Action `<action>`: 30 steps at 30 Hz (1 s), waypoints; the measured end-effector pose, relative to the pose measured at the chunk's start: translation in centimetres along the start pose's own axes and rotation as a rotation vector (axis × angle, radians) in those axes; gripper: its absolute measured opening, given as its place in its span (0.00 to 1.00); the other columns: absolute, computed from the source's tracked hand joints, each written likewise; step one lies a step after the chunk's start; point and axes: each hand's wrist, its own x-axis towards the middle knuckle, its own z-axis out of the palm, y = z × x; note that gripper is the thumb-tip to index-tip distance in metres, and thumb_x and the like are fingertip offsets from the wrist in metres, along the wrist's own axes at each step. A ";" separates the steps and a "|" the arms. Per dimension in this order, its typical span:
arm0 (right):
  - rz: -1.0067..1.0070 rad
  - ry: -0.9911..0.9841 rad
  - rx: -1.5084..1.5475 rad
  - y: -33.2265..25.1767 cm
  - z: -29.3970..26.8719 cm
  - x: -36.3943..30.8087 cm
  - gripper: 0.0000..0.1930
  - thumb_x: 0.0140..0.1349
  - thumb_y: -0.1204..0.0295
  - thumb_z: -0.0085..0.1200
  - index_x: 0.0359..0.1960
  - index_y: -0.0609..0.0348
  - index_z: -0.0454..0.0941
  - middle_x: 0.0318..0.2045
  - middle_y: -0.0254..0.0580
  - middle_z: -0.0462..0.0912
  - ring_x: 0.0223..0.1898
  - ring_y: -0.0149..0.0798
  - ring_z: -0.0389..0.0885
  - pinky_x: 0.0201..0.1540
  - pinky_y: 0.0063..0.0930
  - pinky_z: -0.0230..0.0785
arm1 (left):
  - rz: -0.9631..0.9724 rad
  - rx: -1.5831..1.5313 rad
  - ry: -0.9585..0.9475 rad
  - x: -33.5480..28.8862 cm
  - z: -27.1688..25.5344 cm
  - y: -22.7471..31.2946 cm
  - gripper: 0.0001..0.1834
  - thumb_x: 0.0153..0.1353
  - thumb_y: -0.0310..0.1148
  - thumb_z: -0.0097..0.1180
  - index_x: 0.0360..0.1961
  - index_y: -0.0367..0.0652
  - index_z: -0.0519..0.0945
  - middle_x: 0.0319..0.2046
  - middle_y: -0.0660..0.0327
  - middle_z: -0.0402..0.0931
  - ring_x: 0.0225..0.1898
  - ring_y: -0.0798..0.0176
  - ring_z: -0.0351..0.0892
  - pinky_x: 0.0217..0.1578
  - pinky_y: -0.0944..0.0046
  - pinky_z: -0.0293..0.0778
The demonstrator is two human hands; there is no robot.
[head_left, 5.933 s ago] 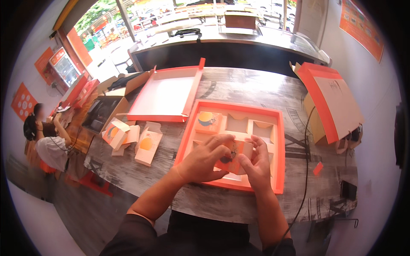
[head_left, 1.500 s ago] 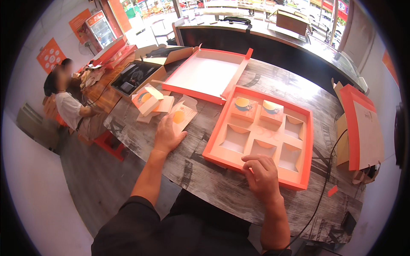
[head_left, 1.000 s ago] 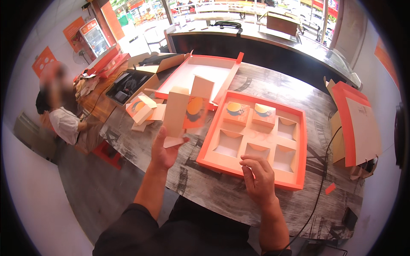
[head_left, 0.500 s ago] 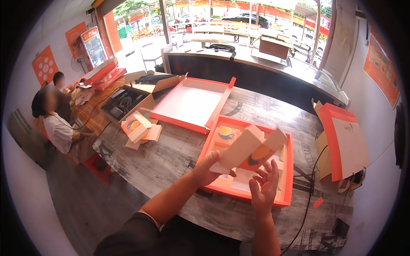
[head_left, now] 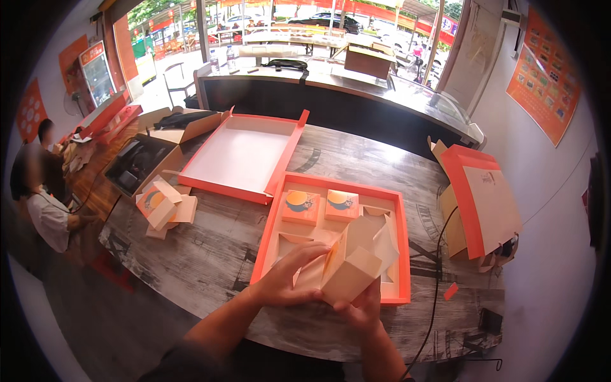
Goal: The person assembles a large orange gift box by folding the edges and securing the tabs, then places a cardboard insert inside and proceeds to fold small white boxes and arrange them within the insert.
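Observation:
A small cardboard box (head_left: 353, 270), plain tan on the sides toward me and with an orange printed side, is held between my two hands above a large shallow orange box (head_left: 406, 254). Fingers and thumb of my left hand (head_left: 289, 274) grip its left side. My right hand (head_left: 363, 309) holds it from below and the right, its fingers partly hidden behind it. A pale open flap rises at the box's far right. Two small printed boxes, one at left (head_left: 300, 207) and another beside it (head_left: 342, 205), sit in the far part of the large box, among divided cream compartments.
An orange-rimmed lid (head_left: 238, 153) lies beyond, white inside up. Flattened small cartons (head_left: 167, 207) are piled at left, near an open brown carton (head_left: 143, 162). An orange and tan bag (head_left: 487, 197) stands right; a black cable (head_left: 439, 274) crosses the table. Two people sit far left.
The small box has turned from lying tilted to showing its plain end toward me. My right hand, open before, has closed onto it. The view has swung right.

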 end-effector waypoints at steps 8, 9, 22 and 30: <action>0.262 0.143 0.486 -0.8 -0.4 -0.3 0.39 0.70 0.58 0.61 0.75 0.68 0.59 0.65 0.50 0.75 0.62 0.42 0.79 0.64 0.39 0.75 | 0.106 -0.011 0.013 -0.1 -1.3 0.1 0.40 0.71 0.53 0.62 0.74 0.37 0.70 0.72 0.45 0.67 0.78 0.44 0.61 0.75 0.47 0.58; 0.285 0.120 0.533 -0.4 -0.7 -0.4 0.39 0.72 0.56 0.58 0.75 0.68 0.59 0.67 0.52 0.74 0.65 0.46 0.77 0.66 0.42 0.73 | 0.074 -0.034 0.058 -0.2 -1.4 0.3 0.36 0.70 0.42 0.65 0.74 0.38 0.70 0.73 0.45 0.67 0.77 0.43 0.64 0.74 0.47 0.61; 0.611 -0.053 0.849 0.4 -2.1 -0.8 0.42 0.76 0.50 0.55 0.78 0.68 0.55 0.73 0.54 0.70 0.73 0.50 0.72 0.74 0.46 0.67 | 0.338 0.513 0.189 0.5 -0.3 1.0 0.40 0.52 0.32 0.78 0.68 0.51 0.79 0.73 0.51 0.70 0.74 0.40 0.69 0.71 0.44 0.71; 0.565 -0.189 0.694 0.2 -2.2 -0.7 0.44 0.77 0.44 0.54 0.76 0.73 0.58 0.69 0.51 0.75 0.68 0.43 0.76 0.69 0.40 0.71 | 0.427 0.487 0.280 0.4 -0.8 1.2 0.37 0.52 0.37 0.81 0.64 0.45 0.80 0.69 0.51 0.76 0.73 0.38 0.71 0.70 0.44 0.72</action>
